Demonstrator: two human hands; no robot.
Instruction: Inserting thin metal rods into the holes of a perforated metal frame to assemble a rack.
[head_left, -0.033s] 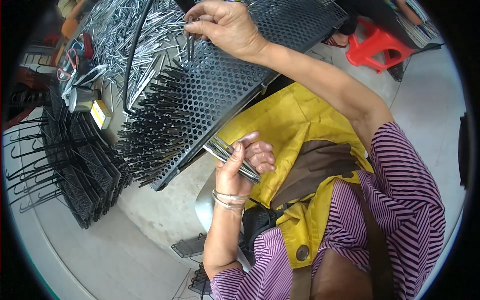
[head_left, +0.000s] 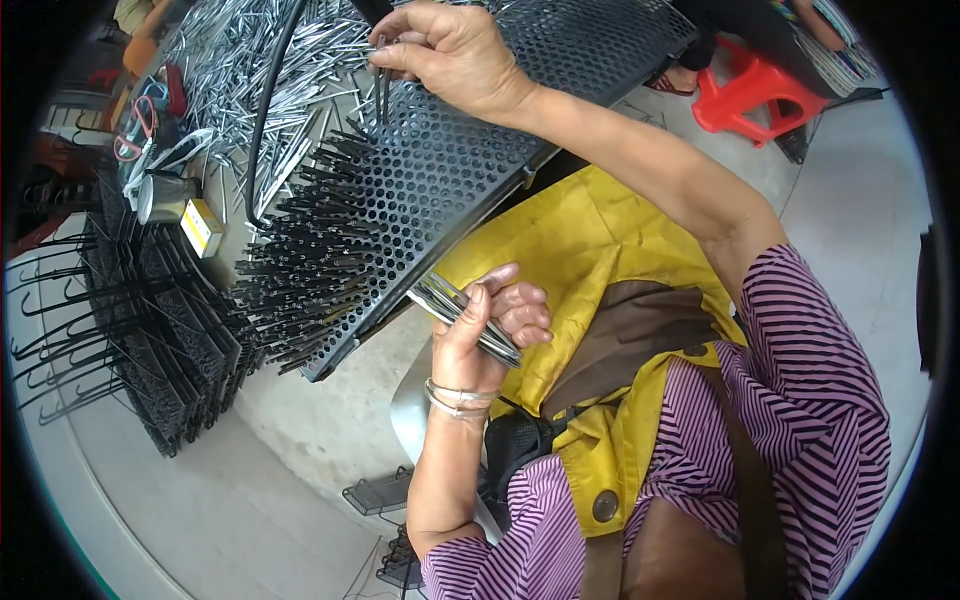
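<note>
A black perforated plate (head_left: 470, 135) slants across the upper middle. Dark thin metal rods (head_left: 305, 265) stand close together in the holes of its left part. Above the plate, my right hand (head_left: 455, 60) pinches a pair of slim rods (head_left: 381, 95) between thumb and fingertips, their lower ends pointing down at the holes. Whether those ends are inside holes, I cannot tell. My left hand (head_left: 492, 325), with bangles at the wrist, is closed around a bundle of grey metal rods (head_left: 440, 300) beside the plate's near edge. Its thumb lies across the bundle and its fingers curl.
Loose silvery rods (head_left: 290, 110) are heaped on the table behind the plate. A black bent bar (head_left: 262, 130) rises at its left. Scissors (head_left: 135, 130), a metal cup (head_left: 165, 197) and a yellow-white box (head_left: 202, 228) lie left. Hooked black racks (head_left: 165, 330) stand lower left; a red stool (head_left: 750, 95) is at right.
</note>
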